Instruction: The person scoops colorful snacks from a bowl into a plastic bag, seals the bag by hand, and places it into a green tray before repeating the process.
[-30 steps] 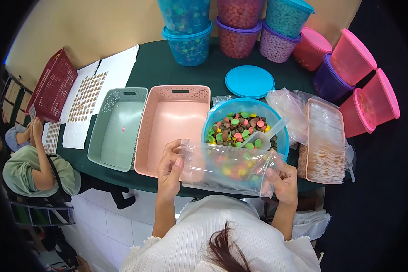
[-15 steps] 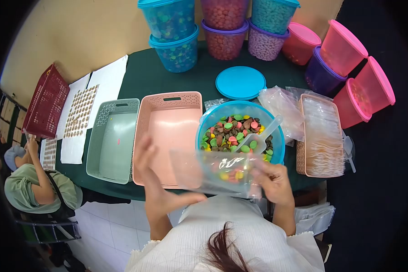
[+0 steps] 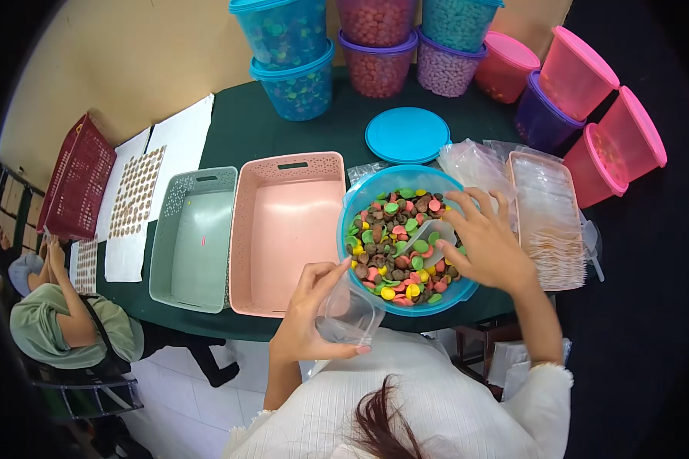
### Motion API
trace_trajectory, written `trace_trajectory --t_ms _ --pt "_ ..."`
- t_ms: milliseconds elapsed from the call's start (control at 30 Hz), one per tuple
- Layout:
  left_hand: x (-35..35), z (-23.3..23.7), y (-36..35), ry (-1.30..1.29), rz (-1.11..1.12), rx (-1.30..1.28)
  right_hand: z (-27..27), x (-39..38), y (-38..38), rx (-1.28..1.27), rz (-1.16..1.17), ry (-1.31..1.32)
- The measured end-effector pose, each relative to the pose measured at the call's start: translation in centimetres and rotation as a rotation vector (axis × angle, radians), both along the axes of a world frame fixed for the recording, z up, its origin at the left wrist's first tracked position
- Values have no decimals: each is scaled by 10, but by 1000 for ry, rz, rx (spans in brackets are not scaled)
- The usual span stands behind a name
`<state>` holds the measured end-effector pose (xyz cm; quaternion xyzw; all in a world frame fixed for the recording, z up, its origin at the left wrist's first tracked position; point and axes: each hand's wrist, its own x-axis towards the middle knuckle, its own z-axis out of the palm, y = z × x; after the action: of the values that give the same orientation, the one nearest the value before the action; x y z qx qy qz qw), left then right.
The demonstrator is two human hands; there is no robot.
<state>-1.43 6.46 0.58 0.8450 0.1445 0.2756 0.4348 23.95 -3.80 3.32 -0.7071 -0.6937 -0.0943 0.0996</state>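
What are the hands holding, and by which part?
The left hand holds a clear bag by its open edge; the right hand grips the scoop by its handle.

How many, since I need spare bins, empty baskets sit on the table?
2: green basket beside pink basket, mid-table. The red basket at far left: inside unclear.

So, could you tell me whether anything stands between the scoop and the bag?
Nothing visible does. The right hand reaches the scoop in the blue bowl, and the left hand holds the bag open at the bowl's near rim.
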Motion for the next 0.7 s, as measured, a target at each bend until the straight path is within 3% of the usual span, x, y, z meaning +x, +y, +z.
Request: trace_trajectory --t_ms 133,333,400,500,633,700 --pt "-7 -13 2 -40 -19 -182 -12 15 7 -237 41 -107" --pt "-15 -29 2 -101 -50 -350 -2 24 19 -495 137 67" --pt "-16 -28 3 -94 -80 -383 8 26 28 -189 241 36" --pt "-15 -30 3 -80 -78 -439 19 28 49 3 264 -153" --pt "-11 -35 2 -65 -97 -409 -3 32 83 143 352 -148" --pt "-11 -34 1 -66 -99 -421 -19 30 98 156 421 2"
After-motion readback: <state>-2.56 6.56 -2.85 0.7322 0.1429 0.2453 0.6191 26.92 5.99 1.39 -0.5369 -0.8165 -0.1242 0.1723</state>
